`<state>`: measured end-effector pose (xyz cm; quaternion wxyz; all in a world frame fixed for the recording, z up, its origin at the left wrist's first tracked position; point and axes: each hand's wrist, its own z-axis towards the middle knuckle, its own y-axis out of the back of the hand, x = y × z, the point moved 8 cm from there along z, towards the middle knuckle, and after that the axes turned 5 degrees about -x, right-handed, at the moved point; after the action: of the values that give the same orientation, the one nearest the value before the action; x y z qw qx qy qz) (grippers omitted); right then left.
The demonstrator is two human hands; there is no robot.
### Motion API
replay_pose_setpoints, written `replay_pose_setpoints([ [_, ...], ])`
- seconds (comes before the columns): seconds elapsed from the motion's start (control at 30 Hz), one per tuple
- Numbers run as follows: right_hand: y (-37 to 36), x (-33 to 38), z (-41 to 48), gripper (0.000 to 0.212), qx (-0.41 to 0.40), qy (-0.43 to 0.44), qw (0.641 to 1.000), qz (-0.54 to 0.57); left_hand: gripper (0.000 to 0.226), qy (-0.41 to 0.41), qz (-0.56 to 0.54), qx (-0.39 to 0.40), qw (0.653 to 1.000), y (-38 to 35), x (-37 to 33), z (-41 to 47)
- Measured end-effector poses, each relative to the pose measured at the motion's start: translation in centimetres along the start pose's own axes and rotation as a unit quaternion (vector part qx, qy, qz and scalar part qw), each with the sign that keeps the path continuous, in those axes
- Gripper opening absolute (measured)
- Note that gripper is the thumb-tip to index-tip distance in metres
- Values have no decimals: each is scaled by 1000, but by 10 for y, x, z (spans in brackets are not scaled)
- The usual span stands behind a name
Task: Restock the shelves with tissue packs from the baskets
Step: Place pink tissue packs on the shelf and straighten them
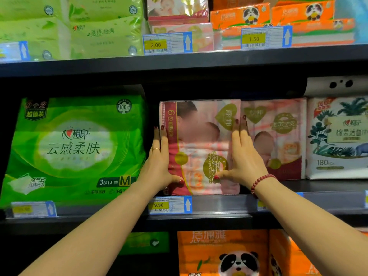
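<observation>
A pink and red tissue pack (199,148) stands upright on the middle shelf (223,203), at its front edge. My left hand (159,162) lies flat against the pack's left side, fingers straight up, thumb on its lower front. My right hand (242,156) presses flat on the pack's front right part, fingers straight, thumb stretched left along the bottom. A second pack of the same kind (278,136) stands right behind and to the right of it.
A big green tissue pack (75,148) stands to the left, with a dark gap between. A white pack (338,136) sits at the right. Green, pink and orange packs fill the shelf above; orange panda packs (223,253) stand below. Price tags line the shelf edges.
</observation>
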<state>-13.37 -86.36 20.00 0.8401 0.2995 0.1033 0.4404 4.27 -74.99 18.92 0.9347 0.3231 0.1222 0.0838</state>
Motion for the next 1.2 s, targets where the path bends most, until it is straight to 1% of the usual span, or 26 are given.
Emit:
replay_pose_setpoints([
  [0.07, 4, 10, -3, 131, -7, 41, 998, -46, 143, -28, 39, -23, 999, 6, -7, -2],
  [0.17, 6, 19, -3, 118, -21, 94, 992, -84, 135, -81, 89, -31, 992, 9, -17, -3],
  [0.27, 3, 17, 1, 114, -22, 91, 992, -84, 126, -110, 121, -20, 986, 7, -22, -2],
  [0.47, 2, 17, 2, 107, -34, 85, 992, -91, 124, -104, 115, -8, 988, 8, -22, -3],
  [0.6, 5, 25, -2, 107, -13, 75, 990, -120, 121, -107, 134, 4, 985, 13, -27, -6],
  [0.63, 8, 27, -2, 106, -7, 74, 988, -132, 118, -111, 140, 2, 984, 16, -29, -7],
  [0.73, 20, 36, -1, 93, -2, 77, 985, -154, 102, -132, 148, -19, 980, 32, -33, -9],
  [0.83, 32, 42, -8, 89, 18, 55, 989, -135, 87, -135, 110, -32, 984, 50, -34, -16],
  [0.9, 45, 52, -23, 83, -7, 48, 992, -117, 76, -130, 77, -44, 988, 63, -33, -27],
  [1.0, 58, 76, -53, 68, -47, 73, 992, -86, 63, -150, 44, -84, 984, 86, -32, -55],
  [1.1, 58, 102, -87, 57, -40, 106, 992, -62, 59, -162, 39, -108, 980, 103, -22, -88],
  [1.2, 54, 124, -118, 48, -30, 133, 990, -35, 58, -154, 57, -88, 982, 112, -8, -126],
])
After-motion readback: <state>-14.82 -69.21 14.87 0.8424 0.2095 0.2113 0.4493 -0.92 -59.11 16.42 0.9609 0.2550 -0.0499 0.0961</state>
